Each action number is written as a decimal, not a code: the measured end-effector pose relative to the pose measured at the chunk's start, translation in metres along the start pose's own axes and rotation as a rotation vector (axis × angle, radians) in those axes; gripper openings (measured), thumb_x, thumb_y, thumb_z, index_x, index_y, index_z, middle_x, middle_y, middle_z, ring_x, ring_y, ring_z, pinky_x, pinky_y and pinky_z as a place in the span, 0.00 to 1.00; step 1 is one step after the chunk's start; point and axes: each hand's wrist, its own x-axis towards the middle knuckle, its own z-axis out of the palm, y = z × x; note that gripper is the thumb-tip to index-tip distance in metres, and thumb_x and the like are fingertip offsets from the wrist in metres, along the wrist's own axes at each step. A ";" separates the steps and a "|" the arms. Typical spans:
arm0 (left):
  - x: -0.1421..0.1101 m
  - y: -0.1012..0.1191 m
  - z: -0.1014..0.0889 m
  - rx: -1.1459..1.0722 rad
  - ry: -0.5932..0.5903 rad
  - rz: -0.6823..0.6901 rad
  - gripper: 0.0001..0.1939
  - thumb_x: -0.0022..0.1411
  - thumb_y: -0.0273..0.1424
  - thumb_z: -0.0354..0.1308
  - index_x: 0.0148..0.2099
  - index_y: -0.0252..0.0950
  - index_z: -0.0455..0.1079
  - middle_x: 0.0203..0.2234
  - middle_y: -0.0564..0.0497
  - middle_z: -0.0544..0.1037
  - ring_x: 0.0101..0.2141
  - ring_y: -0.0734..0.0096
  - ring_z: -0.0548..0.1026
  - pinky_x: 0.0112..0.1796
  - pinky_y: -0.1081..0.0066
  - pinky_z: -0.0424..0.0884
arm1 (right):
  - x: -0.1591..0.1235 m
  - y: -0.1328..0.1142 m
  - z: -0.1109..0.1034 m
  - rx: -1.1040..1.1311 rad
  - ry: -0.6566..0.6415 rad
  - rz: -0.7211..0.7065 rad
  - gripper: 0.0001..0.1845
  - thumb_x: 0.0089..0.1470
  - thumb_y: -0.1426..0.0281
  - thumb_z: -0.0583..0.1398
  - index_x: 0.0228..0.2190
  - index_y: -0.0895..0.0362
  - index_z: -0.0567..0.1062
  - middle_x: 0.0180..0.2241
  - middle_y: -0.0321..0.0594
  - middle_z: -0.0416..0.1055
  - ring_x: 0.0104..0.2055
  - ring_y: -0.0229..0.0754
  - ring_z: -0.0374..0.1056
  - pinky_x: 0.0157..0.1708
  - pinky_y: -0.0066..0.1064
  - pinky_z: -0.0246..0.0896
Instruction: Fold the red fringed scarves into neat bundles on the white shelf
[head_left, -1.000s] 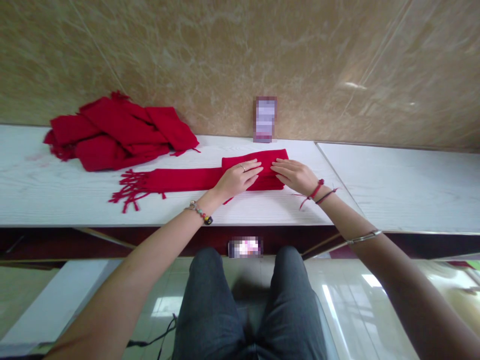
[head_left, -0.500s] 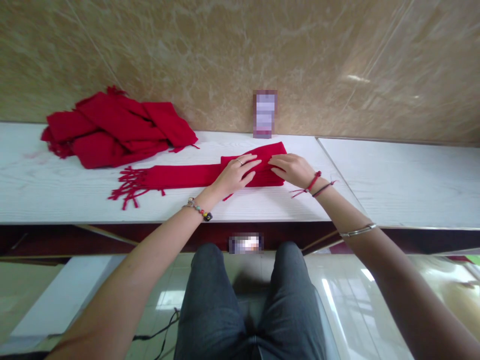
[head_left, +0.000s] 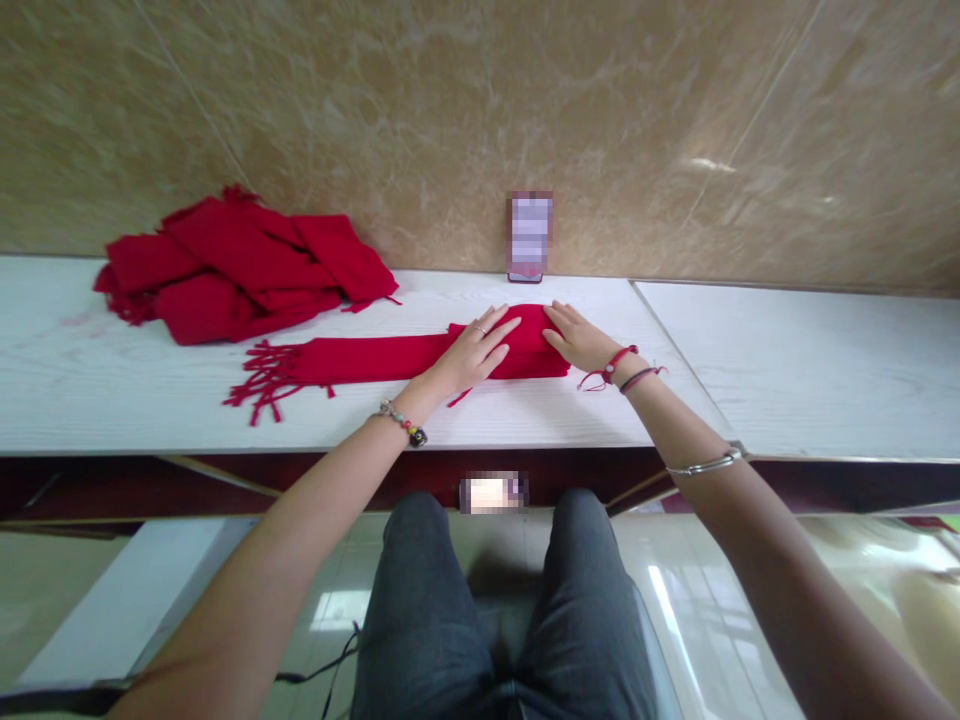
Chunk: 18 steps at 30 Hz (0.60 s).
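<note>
A red scarf (head_left: pixel 375 360) lies lengthwise on the white counter, its fringed end pointing left and its right part folded into a thicker stack. My left hand (head_left: pixel 480 350) rests on the middle of that stack, fingers spread and pointing up and right. At the right end of the fold, my right hand (head_left: pixel 577 337) lies flat with its fingers apart, touching the cloth. Neither hand grips anything. Parts of the folded layers are hidden under the hands.
A loose heap of red scarves (head_left: pixel 247 270) sits at the back left, against the marble wall (head_left: pixel 450 120). A blurred-out phone-like object (head_left: pixel 529 238) leans on the wall behind the fold. The white counter (head_left: pixel 825 380) extends right past a seam, and its front edge runs above my knees.
The raised upper corner of the fold has come down, so the stack looks flatter and more even. My right hand has flattened and shifted slightly left; my left hand stays nearly in place.
</note>
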 end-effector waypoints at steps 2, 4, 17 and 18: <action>-0.001 -0.001 0.002 -0.017 -0.026 0.013 0.24 0.68 0.36 0.37 0.64 0.38 0.52 0.64 0.45 0.51 0.64 0.63 0.47 0.60 0.58 0.49 | -0.006 0.003 0.004 0.036 0.009 0.014 0.26 0.59 0.67 0.46 0.56 0.65 0.61 0.59 0.56 0.57 0.64 0.49 0.47 0.62 0.48 0.45; -0.001 -0.002 0.002 -0.018 -0.031 0.011 0.25 0.68 0.37 0.37 0.64 0.36 0.52 0.64 0.44 0.50 0.64 0.63 0.47 0.60 0.58 0.49 | -0.011 0.004 0.004 0.061 -0.007 0.037 0.25 0.59 0.68 0.45 0.56 0.63 0.62 0.59 0.54 0.57 0.65 0.48 0.47 0.61 0.46 0.47; -0.001 -0.001 0.000 0.015 -0.021 0.019 0.30 0.65 0.39 0.44 0.65 0.32 0.47 0.64 0.39 0.51 0.63 0.59 0.50 0.60 0.56 0.51 | 0.004 -0.034 -0.014 -0.013 0.008 0.216 0.26 0.61 0.65 0.45 0.59 0.58 0.59 0.63 0.49 0.51 0.65 0.55 0.43 0.56 0.67 0.37; -0.002 -0.001 0.001 0.018 -0.026 0.027 0.30 0.65 0.39 0.44 0.65 0.31 0.47 0.63 0.38 0.52 0.63 0.59 0.50 0.60 0.56 0.50 | 0.002 -0.029 -0.008 0.016 -0.022 0.254 0.26 0.61 0.65 0.44 0.59 0.58 0.59 0.63 0.49 0.51 0.65 0.55 0.44 0.55 0.68 0.40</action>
